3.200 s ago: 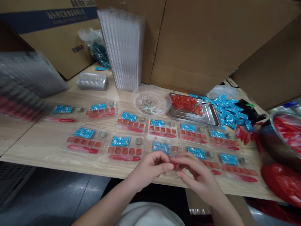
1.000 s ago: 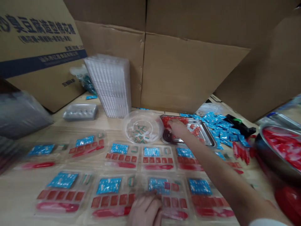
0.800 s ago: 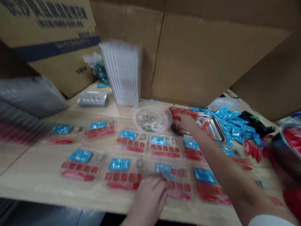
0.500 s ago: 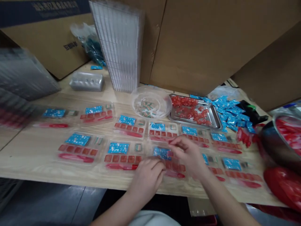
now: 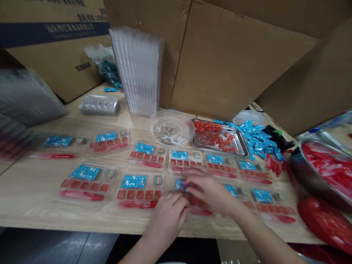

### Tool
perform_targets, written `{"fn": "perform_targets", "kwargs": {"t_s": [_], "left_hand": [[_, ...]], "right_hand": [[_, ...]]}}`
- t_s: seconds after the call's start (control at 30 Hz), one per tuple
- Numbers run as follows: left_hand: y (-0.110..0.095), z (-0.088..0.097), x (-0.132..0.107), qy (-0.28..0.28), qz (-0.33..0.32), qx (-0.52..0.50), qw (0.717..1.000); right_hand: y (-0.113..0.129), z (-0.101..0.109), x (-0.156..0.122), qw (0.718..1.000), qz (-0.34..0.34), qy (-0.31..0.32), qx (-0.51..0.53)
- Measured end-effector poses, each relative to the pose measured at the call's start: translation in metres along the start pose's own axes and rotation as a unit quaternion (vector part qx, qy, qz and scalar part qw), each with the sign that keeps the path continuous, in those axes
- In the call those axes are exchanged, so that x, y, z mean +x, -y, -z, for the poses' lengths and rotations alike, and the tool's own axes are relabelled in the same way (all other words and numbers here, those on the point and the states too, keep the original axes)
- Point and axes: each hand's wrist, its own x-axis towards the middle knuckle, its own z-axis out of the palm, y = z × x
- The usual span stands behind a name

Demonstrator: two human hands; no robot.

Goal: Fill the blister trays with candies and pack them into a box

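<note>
Just below the steel tray point(image 5: 243, 148), your right hand point(image 5: 210, 194) curls over a blue sachet point(image 5: 179, 184) in a clear blister tray point(image 5: 171, 182), your left hand point(image 5: 166, 216) half-closed beside it, grip unclear. Light, flimsy plastic: take it by the rim.

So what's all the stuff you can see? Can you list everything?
Clear trays: about eleven, holding blue and red things, on table.
Tray stack: one, clear, at table's back.
Steel tray: one, silver, holding red pieces, back right.
Round bowl: one, clear, left of steel tray.
Sachets: many, blue, right of steel tray.
Steel bowl: one, silver, holding red pieces, far right.
Boxes: several, brown, behind table.
Left hand: one, bare, beside front middle tray.
Right hand: one, bare, over that tray.
</note>
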Motion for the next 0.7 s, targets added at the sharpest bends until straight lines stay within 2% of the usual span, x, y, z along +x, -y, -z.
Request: {"fn": "perform_targets", "kwargs": {"t_s": [0.03, 0.1, 0.2, 0.27, 0.3, 0.33, 0.4, 0.47, 0.53, 0.6, 0.63, 0.7], "left_hand": [[0.001, -0.001, 0.0, -0.002, -0.005, -0.004, 1.0], [0.002, -0.002, 0.0, -0.01, -0.014, -0.008, 1.0], [0.001, -0.001, 0.0, -0.019, -0.014, -0.009, 1.0], [0.0, 0.002, -0.002, -0.015, -0.015, -0.021, 1.0], [-0.001, 0.005, -0.002, -0.015, -0.018, -0.031, 0.999], [-0.003, 0.008, -0.002, -0.021, -0.024, -0.044, 0.999], [-0.005, 0.015, 0.001, -0.049, -0.026, -0.078, 0.995], [-0.007, 0.02, 0.009, -0.094, 0.005, -0.132, 0.987], [-0.008, 0.023, 0.02, -0.127, 0.047, -0.213, 0.968], [-0.01, 0.023, 0.032, -0.124, 0.067, -0.265, 0.954], [-0.011, 0.022, 0.037, -0.113, 0.064, -0.264, 0.956], [-0.015, 0.02, 0.042, -0.093, 0.038, -0.212, 0.972]], "right_hand": [[-0.017, 0.009, 0.008, 1.0, -0.019, -0.016, 0.017], [-0.057, 0.026, 0.027, 0.989, -0.113, -0.097, -0.018], [-0.114, 0.038, 0.05, 0.98, -0.158, -0.118, -0.029], [-0.132, 0.038, 0.056, 0.977, -0.178, -0.119, 0.012], [-0.134, 0.037, 0.055, 0.973, -0.191, -0.122, 0.038], [-0.129, 0.035, 0.052, 0.969, -0.203, -0.124, 0.064], [-0.106, 0.033, 0.04, 0.963, -0.215, -0.118, 0.112], [-0.069, 0.031, 0.024, 0.954, -0.219, -0.098, 0.18], [-0.028, 0.029, 0.008, 0.92, -0.233, -0.07, 0.307], [0.006, 0.025, -0.005, 0.892, -0.231, -0.049, 0.387], [0.018, 0.023, -0.01, 0.887, -0.221, -0.047, 0.404], [0.033, 0.018, -0.019, 0.894, -0.191, -0.063, 0.4]]}}
